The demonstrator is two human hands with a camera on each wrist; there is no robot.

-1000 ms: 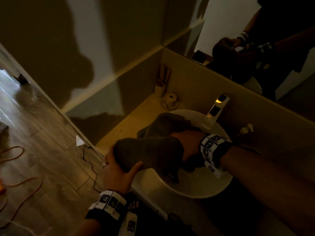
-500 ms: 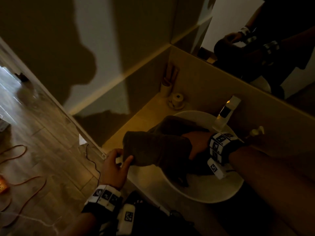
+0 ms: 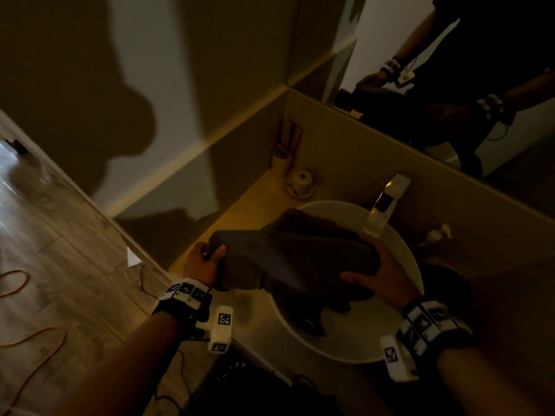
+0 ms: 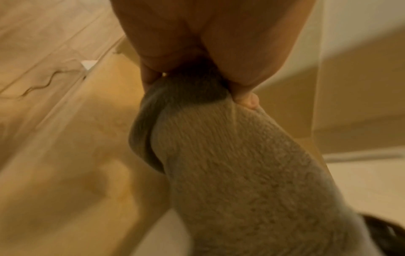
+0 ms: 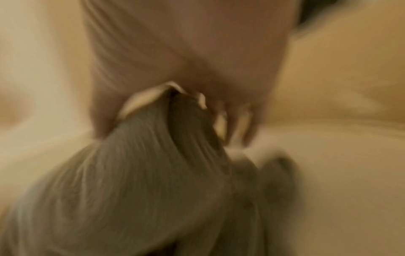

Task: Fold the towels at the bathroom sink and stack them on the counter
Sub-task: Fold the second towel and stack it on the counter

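Observation:
A dark grey towel is stretched between both hands above the white round sink basin. My left hand pinches its left end over the counter edge; the left wrist view shows thumb and fingers closed on the towel there. My right hand grips the right end over the basin, and the blurred right wrist view shows the towel bunched in the fingers. More dark towel hangs down into the basin beneath.
A chrome faucet stands behind the basin. A cup with brushes and a small round holder sit in the counter's far corner. A small bottle is right of the faucet. Beige counter lies left of the basin; a mirror is above.
My left hand moved from under the towel's fold to pinching its left end. My right hand slid right and came out from behind the cloth, so the towel is pulled wider.

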